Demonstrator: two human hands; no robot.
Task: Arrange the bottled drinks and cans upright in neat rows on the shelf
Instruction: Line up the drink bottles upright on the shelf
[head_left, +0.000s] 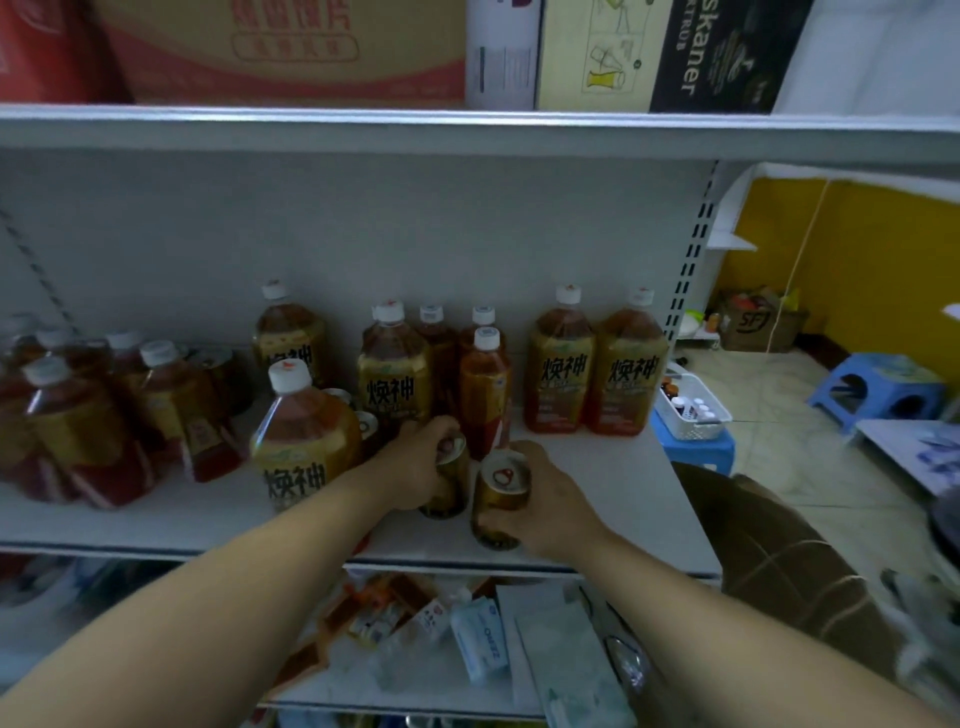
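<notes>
On the white shelf (597, 462) my left hand (415, 467) grips a gold can (448, 488) from above. My right hand (545, 493) holds a second gold can (498, 501) by its side, just right of the first, near the shelf's front edge. Both cans stand upright and close together. Behind them stand yellow-labelled tea bottles (558, 364), two at the right and one (395, 364) in the middle. A large one (301, 441) stands at the front left. Slim red-brown bottles (483, 389) stand right behind the cans. More cans (366, 423) show partly between the bottles.
A cluster of red-brown bottles (104, 415) fills the shelf's left end. Cardboard boxes (291, 47) sit on the shelf above. The lower shelf holds small packets (478, 639). To the right are a white basket (691, 410) and a blue stool (878, 389) on the floor.
</notes>
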